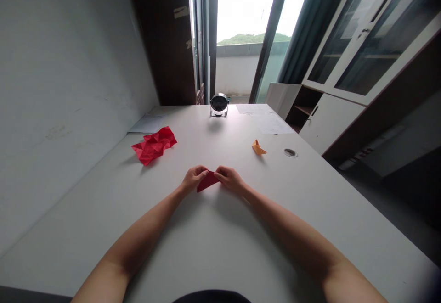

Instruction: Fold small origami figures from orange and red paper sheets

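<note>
Between my two hands is a small folded piece of red paper (208, 181), held just above the white table. My left hand (193, 178) pinches its upper left side, thumb on the near face. On the other side my right hand (230, 178) grips the upper right part, its thumb lying across the paper. Both hands are closed, and their fingertips behind the paper are hidden. To the left lies a larger creased sheet of red paper (155, 145), partly raised off the table. A small orange folded paper figure (258, 147) sits to the right.
The white table (220, 248) runs along a wall at left. At its far edge stands a small round black device on a stand (219, 104). White sheets (272, 123) lie at the back right, another paper (146, 123) at the back left. A cable hole (290, 153) is at right.
</note>
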### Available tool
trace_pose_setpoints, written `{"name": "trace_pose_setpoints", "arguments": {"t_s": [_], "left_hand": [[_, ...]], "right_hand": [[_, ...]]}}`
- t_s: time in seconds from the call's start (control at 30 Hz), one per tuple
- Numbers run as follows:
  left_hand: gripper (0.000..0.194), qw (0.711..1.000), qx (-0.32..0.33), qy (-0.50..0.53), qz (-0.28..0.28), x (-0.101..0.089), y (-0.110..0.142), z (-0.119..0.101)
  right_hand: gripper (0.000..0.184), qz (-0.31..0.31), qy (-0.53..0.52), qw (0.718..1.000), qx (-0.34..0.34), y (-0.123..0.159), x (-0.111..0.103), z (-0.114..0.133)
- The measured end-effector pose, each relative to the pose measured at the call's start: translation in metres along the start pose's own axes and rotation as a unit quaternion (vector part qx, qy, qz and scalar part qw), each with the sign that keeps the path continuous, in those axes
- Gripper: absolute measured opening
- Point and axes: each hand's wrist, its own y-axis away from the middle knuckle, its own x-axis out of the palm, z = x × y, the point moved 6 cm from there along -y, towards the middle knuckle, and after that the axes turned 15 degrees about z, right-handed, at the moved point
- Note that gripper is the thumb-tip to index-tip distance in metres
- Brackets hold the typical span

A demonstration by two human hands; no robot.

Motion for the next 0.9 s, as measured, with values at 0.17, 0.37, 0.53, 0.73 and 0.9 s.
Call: {"name": "trace_pose_setpoints", "arguments": {"t_s": [0.17,0.37,0.53,0.73,0.9], "left_hand": [[0.034,1.000,0.001,-0.010,0.015,0.002,0.001,-0.003],[0.033,1.000,0.002,-0.001,0.029,0.004,0.000,-0.002],[0.032,0.999,0.006,0.025,0.041,0.004,-0.002,0.004],[0.032,0.996,0.015,0.084,0.001,-0.006,-0.006,0.010],[0.032,0.994,0.008,0.104,-0.018,-0.011,-0.006,0.012]], "right_hand": [[0.036,-0.001,0.007,1.000,-0.005,-0.001,0.000,-0.004],[0.036,-0.015,-0.007,1.000,-0.008,-0.001,-0.001,-0.003],[0.037,-0.010,-0.074,0.997,-0.020,0.001,-0.002,0.002],[0.037,0.027,-0.154,0.986,-0.055,0.001,0.000,0.011],[0.043,0.060,-0.162,0.983,-0.067,-0.001,0.006,0.015]]}}
